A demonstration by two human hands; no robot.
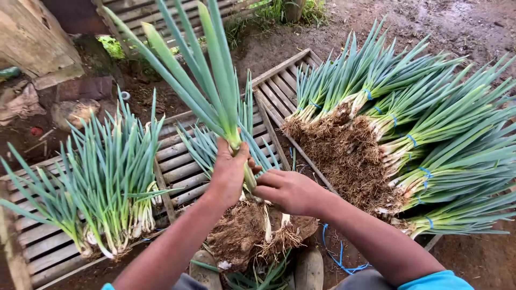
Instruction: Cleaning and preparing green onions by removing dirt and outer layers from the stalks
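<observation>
Because the green onion plant is held up in the middle of the view, between the person's knees and above a clump of brown roots and soil, its shape is easy to read. The left hand is closed around the pale lower stalk, just under the place where the leaves begin to spread, and the right hand is closed beside it, with its fingertips on the stalk a little lower; the two hands are touching or nearly touching. The long axis stands almost upright: the leaf tips point up and away from the person, toward the top of the frame, and the root end points down. I judge the plant to be light, with the most weight at the muddy roots. The leaves look hollow and soft, so they would bend or crease if they were squeezed, while the white stalk looks firmer and is the better place to grip; it may be a little slippery with wet soil. To the left, loose bunches stand on a slatted wooden rack. To the right, bundles tied with blue bands lie on their sides, with roots toward the centre.
</observation>
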